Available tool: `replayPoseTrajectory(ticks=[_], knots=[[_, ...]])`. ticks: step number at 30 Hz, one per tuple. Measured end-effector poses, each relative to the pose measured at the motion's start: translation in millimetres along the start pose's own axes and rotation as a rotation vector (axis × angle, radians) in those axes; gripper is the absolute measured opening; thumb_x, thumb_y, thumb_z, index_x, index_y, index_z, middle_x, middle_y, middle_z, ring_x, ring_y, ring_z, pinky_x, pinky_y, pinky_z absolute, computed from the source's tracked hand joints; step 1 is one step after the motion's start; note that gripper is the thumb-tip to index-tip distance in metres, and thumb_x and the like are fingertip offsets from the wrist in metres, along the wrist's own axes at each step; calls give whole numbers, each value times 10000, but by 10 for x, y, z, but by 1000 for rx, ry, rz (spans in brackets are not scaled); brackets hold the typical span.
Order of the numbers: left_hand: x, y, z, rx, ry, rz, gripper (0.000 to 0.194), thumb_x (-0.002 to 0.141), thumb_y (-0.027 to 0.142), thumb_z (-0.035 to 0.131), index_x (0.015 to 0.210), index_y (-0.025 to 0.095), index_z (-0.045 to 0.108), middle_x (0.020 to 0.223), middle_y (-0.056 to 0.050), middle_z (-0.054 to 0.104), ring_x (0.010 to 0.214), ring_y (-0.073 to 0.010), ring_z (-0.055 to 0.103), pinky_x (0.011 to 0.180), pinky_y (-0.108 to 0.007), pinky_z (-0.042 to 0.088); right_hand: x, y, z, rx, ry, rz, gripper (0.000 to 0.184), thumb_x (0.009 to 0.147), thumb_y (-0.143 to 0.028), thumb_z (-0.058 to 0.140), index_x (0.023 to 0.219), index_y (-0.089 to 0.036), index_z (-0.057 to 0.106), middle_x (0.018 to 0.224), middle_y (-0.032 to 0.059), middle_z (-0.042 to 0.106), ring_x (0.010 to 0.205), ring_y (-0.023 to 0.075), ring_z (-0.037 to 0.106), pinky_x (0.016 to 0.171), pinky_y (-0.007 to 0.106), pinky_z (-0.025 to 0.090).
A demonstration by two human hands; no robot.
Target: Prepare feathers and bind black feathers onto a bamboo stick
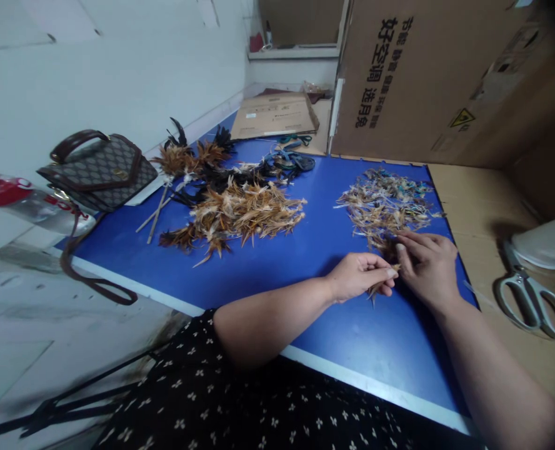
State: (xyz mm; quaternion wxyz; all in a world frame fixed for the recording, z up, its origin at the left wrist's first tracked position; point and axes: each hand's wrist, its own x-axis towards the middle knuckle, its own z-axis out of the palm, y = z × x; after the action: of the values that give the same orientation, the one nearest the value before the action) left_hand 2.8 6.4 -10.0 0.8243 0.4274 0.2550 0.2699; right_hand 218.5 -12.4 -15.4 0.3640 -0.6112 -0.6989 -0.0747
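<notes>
My left hand is closed in a pinch on a small brown feather, whose tips stick out below the fingers. Close beside it, my right hand has its fingers bent down at the near edge of a loose pile of feather scraps, tan with white and blue bits. Dark feathers show under its fingertips; what they grip is partly hidden. Left of my hands lies a bigger heap of golden-brown feathers, with black feathers behind it.
Scissors lie on cardboard at right, near a white cylinder. A large cardboard box stands behind the blue table. At left are a handbag, a plastic bottle and feather bunches on sticks.
</notes>
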Motion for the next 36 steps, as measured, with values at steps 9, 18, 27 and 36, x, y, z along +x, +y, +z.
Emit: replayPoseTrajectory(ticks=[9,18,27,36], knots=[[34,-53,-41,-53,65,75,450,846,464,998,986,123,741,840,-29,772,674,-110,735,702,-266,546,-62,-111,-155,275,219,211,232,1052,-519,765,982,-307,828,1067,82,868,1044,337,821,1083,596,645],[77,-33,-40,-147,203,203,495,811,507,1003,990,126,741,934,-46,793,720,-111,726,742,-282,526,-167,-166,-45,426,169,351,292,989,-553,847,1107,-290,810,1057,60,856,955,312,825,980,563,690],[52,23,-19,-136,417,295,354,915,452,924,959,153,739,898,-27,776,753,-111,717,758,-264,517,-27,44,-231,167,52,-49,111,960,-289,791,1022,-310,880,1488,135,783,1440,472,682,1276,767,452],[84,-5,-40,-113,431,329,408,881,504,946,943,157,740,861,-17,753,705,-101,675,709,-259,495,-138,236,-16,-82,-148,-141,179,1017,-322,694,952,-274,854,1550,116,773,1560,472,577,1235,747,479]])
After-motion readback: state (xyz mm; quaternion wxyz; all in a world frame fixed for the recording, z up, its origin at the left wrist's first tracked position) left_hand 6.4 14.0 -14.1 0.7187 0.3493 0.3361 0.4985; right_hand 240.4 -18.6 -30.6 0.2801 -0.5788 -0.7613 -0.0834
